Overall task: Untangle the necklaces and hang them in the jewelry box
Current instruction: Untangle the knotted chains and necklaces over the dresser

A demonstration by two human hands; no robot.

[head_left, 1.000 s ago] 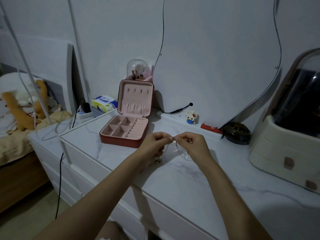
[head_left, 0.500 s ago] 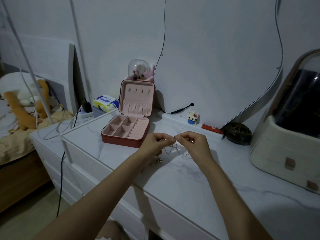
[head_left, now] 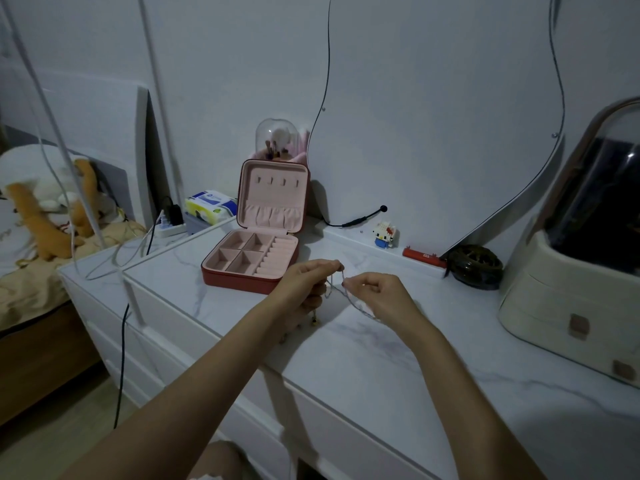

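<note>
Thin silvery necklace chains [head_left: 349, 299] hang tangled between my two hands just above the white marble dresser top [head_left: 363, 358]. My left hand [head_left: 308, 282] pinches one strand near the top, and a small gold pendant [head_left: 314, 322] dangles below it. My right hand [head_left: 377, 294] pinches another strand a little lower and to the right. The red jewelry box [head_left: 256, 247] stands open behind my left hand, its pink lid upright with a row of small hooks [head_left: 277, 182] that are bare.
A cream cosmetics case [head_left: 571, 271] fills the right side. A dark round basket [head_left: 474, 266], a red bar [head_left: 422, 254] and a small block figure [head_left: 383, 233] line the wall ledge. Cables hang at left over a second white top; a bed lies beyond.
My hands have drawn slightly apart, the right one dropping lower, and the chains now stretch between them in a longer loop.
</note>
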